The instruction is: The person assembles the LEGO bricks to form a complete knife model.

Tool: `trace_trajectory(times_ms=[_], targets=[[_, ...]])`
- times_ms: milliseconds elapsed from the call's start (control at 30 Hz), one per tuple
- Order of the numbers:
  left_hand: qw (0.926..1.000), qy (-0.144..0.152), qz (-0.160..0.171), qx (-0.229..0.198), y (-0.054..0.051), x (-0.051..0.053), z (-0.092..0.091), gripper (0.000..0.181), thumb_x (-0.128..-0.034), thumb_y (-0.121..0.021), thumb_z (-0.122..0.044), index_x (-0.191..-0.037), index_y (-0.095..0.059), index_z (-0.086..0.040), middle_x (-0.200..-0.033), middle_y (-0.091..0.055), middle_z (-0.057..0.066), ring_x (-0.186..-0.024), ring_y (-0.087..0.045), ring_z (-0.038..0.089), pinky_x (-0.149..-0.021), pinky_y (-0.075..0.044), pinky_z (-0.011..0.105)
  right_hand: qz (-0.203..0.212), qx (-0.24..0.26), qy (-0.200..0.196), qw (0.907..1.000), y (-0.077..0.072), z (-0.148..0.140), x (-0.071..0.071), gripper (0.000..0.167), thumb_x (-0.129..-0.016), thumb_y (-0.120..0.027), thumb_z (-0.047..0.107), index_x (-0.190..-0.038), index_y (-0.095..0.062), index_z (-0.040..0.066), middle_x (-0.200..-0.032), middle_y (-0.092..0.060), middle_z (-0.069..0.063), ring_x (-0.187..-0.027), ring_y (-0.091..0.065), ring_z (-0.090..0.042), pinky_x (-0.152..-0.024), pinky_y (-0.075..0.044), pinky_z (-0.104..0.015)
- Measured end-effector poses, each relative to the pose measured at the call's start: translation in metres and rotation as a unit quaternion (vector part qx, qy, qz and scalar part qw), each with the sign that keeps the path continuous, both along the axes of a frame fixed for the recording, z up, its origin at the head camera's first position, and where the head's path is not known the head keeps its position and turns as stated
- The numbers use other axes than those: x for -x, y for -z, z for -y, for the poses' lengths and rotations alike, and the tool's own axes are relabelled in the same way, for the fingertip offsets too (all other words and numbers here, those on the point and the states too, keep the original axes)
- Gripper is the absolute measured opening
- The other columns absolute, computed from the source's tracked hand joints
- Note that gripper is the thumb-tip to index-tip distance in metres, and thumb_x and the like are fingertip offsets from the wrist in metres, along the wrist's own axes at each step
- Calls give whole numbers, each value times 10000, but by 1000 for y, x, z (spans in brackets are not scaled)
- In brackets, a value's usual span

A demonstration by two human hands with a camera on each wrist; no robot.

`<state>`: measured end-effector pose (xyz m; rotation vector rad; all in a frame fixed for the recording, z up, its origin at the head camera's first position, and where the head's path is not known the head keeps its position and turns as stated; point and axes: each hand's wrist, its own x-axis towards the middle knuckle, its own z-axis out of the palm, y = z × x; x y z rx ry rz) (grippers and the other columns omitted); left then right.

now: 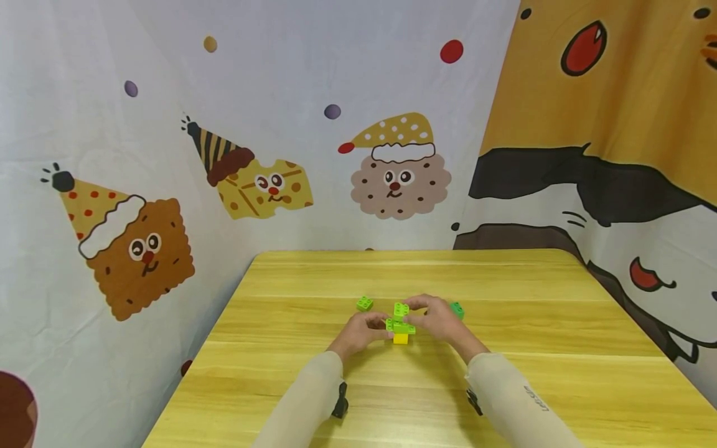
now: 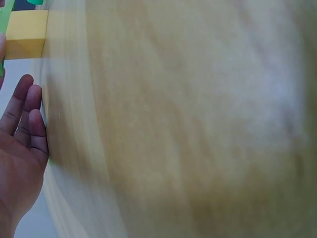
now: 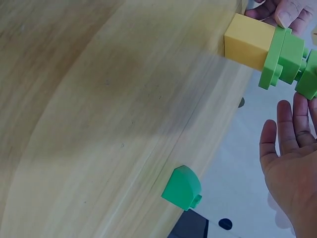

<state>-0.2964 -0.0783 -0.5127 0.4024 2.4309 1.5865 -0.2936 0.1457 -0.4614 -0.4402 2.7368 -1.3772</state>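
A small stack of toy building bricks stands upright on the table, between both hands. At its bottom is a yellow brick point(image 1: 400, 339) point(image 3: 250, 41); a wider light green brick point(image 1: 401, 327) lies across it. More light green sits above, ending in a studded top brick point(image 1: 401, 308). My left hand point(image 1: 358, 333) pinches the wide light green brick at its left end, other fingers extended beside the stack. From the right, my right hand point(image 1: 439, 316) holds the top brick between thumb and forefinger. In the right wrist view those two fingertips are out of frame.
Beyond the left hand lies a loose light green brick point(image 1: 365, 303). A darker green brick with a curved side point(image 3: 182, 188) rests just past the right hand. The wooden table point(image 1: 313, 398) ends at a printed cloth backdrop point(image 1: 280, 81).
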Motion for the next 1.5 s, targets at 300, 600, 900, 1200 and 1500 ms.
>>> trace_trajectory(times_ms=[300,600,900,1200,1500], targets=[[10000,0,-30,57,-2,-1,0,362,-866,-793,-299,-1202,-709,-195,-1009,-645,-18,-952,-581,177,-826,-499,403,68,0,-159,9999,0,-1,1,399,-896,-759,238,-1262,-678,100,-1219,-638,-55,-1184,-554,-335,-962,-452,-520],[9999,-21,-62,105,-2,-1,0,384,-862,-796,-305,-1216,-702,-190,-1015,-650,-29,-964,-588,168,-849,-499,413,5,-47,-289,9996,-1,-1,0,380,-899,-756,207,-1255,-680,98,-1216,-642,-43,-1181,-557,-328,-973,-447,-519],[9999,-18,-58,107,-3,-1,-2,348,-866,-792,-307,-1189,-712,-207,-992,-652,-25,-933,-593,164,-822,-500,400,104,69,-187,9997,0,-2,-1,422,-888,-769,282,-1256,-679,96,-1234,-634,-58,-1185,-553,-308,-973,-439,-531],[10000,-6,-30,70,-3,-2,-2,370,-867,-791,-305,-1209,-703,-193,-1010,-650,-15,-947,-589,176,-823,-501,409,-61,-74,-228,9997,1,-1,-1,432,-899,-758,291,-1263,-675,75,-1213,-636,-39,-1175,-559,-305,-975,-445,-525],[9999,-46,-5,105,-3,-2,-1,353,-867,-790,-307,-1195,-710,-203,-1001,-652,-20,-941,-591,173,-814,-500,402,-331,-413,-317,9981,-1,2,-1,332,-883,-776,247,-1189,-715,136,-1125,-653,-5,-1127,-584,-332,-922,-475,-525]])
